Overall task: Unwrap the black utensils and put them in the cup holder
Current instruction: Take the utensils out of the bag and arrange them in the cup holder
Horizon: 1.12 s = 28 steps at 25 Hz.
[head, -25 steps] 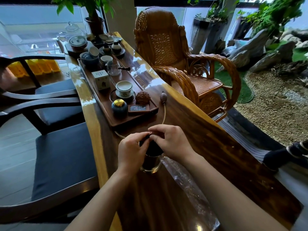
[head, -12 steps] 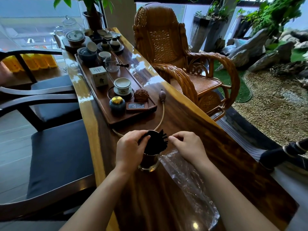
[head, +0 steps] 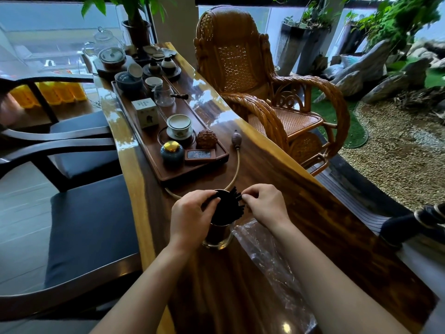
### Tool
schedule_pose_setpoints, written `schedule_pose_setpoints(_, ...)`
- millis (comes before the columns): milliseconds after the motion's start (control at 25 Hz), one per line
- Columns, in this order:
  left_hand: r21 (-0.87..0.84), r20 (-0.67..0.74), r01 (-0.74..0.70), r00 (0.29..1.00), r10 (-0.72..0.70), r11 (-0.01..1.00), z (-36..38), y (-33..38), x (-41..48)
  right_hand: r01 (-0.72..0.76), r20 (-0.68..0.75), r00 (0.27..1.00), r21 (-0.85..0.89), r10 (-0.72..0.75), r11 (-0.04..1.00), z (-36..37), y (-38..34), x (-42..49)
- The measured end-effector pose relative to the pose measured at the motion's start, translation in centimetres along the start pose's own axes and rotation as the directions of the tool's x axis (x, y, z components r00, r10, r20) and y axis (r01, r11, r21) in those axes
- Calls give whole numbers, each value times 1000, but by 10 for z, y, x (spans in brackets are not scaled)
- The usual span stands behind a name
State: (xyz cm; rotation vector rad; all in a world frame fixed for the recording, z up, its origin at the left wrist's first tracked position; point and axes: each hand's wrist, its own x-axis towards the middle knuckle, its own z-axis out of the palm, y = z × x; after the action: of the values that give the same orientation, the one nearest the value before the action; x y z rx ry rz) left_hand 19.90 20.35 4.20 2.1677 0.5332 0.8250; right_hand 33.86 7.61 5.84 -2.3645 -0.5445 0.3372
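Observation:
A bundle of black utensils (head: 228, 208) stands upright in a glass cup holder (head: 218, 238) on the wooden table (head: 301, 201), their tops fanned toward the right. My left hand (head: 191, 216) wraps the bundle and the holder's left side. My right hand (head: 266, 204) pinches the utensil tips at the upper right. The clear plastic wrapper (head: 272, 268) lies flat on the table, trailing toward me under my right forearm.
A long tea tray (head: 154, 169) with cups, jars and a white box sits just beyond the holder; a tube with a rubber bulb (head: 236, 138) curves beside it. Dark chairs (head: 84, 227) stand left, a rattan rocking chair (head: 252, 75) right.
Both hands covered the holder's top at first. My right hand drew back to the right, exposing the fanned utensils, and has now come back to pinch their tips. The left hand stayed.

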Motion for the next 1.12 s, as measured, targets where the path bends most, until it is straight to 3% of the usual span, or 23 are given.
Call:
schedule_pose_setpoints(160, 11, -3, -9, 1000, 9, 1000, 0, 0, -1, -43, 104, 994, 83, 34, 996, 0, 1, -1)
schedule_pose_setpoints(280, 6, 6, -11, 1000, 11, 1000, -1, 3, -1, -9, 64, 998, 61, 5, 998, 1, -3, -4)
schedule_pose_setpoints(400, -1, 2, -15, 1000, 15, 1000, -3, 6, 3, 94, -85, 992, 28, -92, 995, -11, -11, -14)
schedule_pose_setpoints(520, -11, 19, -34, 999, 34, 999, -5, 12, 10, 298, -204, 935, 12, -289, 955, -25, -29, -29)
schedule_pose_setpoints(680, -15, 12, -100, 995, 100, 995, -10, 24, 16, 477, -141, 870, -4, -473, 879, -29, -59, -39)
schedule_pose_setpoints(1120, -93, -99, -110, 990, 100, 990, -31, 30, 21, 422, -90, 906, 222, -413, 879, -32, -80, -35)
